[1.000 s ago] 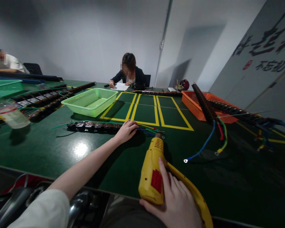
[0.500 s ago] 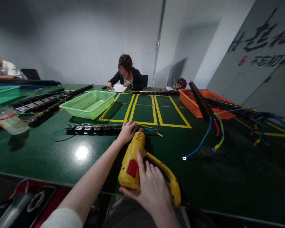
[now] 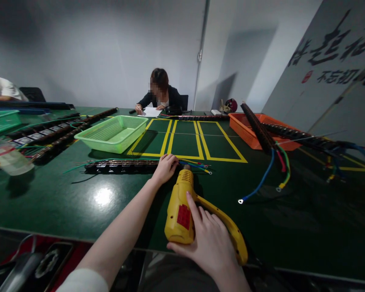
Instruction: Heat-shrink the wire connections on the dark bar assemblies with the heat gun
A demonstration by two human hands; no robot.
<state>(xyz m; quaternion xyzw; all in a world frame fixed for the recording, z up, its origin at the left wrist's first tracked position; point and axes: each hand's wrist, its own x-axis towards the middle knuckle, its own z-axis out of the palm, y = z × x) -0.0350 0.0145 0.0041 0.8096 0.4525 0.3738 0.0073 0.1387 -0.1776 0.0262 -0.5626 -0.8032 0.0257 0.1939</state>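
My right hand (image 3: 211, 239) grips the yellow heat gun (image 3: 177, 207) from the right side, its index finger stretched along the body. The nozzle points away from me at the coloured wires (image 3: 197, 164), close to their ring terminals (image 3: 210, 172). My left hand (image 3: 166, 167) is closed around the right end of a long dark wire bundle (image 3: 121, 165) lying crosswise on the table; the fingers partly hide it. At the bundle's left end, a green wire and a black wire stick out.
A light green basket (image 3: 112, 134) stands behind the bundle. To the right, an orange basket (image 3: 246, 132) carries more dark bundles with ring-ended wires. A plastic cup (image 3: 13, 160) and further bundles lie left. Across the green table (image 3: 63, 194), a person (image 3: 159, 93) writes on paper.
The heat gun and my right hand have shifted right, so the nozzle sits farther along the wires toward their ends. My left hand stays at the bundle's end.
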